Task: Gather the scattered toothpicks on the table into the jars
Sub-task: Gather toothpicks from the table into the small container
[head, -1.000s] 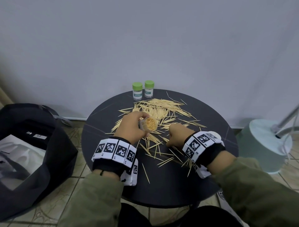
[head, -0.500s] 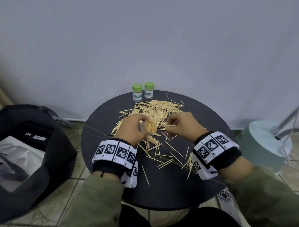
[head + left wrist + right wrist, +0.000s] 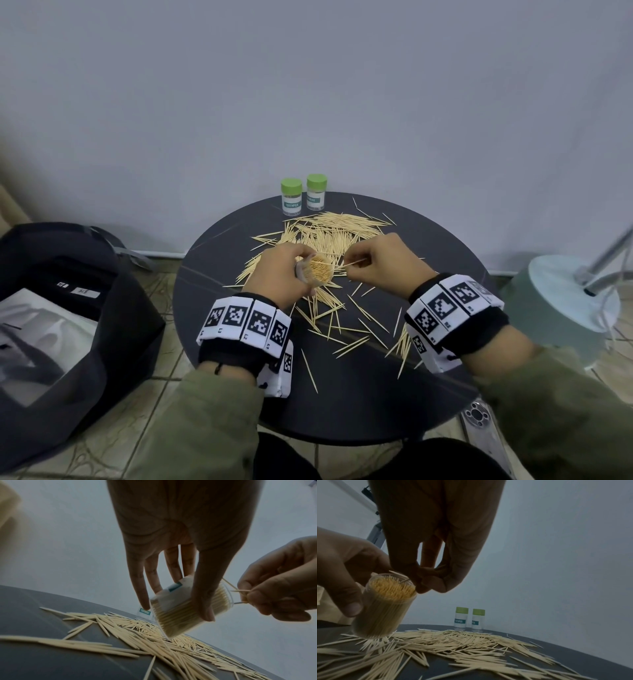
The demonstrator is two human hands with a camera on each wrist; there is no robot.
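Head view: we see the round table (image 3: pixel 428 394) strewn with loose toothpicks (image 3: pixel 329 233), mostly at its far middle. Two capped jars (image 3: pixel 291 196) stand at the far edge. Our left hand (image 3: pixel 279 274) wraps around the open jar (image 3: pixel 317 272), which is tilted and nearly packed. Our right hand (image 3: pixel 383 262) pinches a few picks (image 3: pixel 352 263) at the jar's mouth. Risk: the crowded jar blocks entry and picks spill. The exact pick count is unclear.

"TOOTHPICK" on the teal label of the left green-lidded jar (image 3: pixel 291 197), right jar's label (image 3: pixel 315 198) only partly readable
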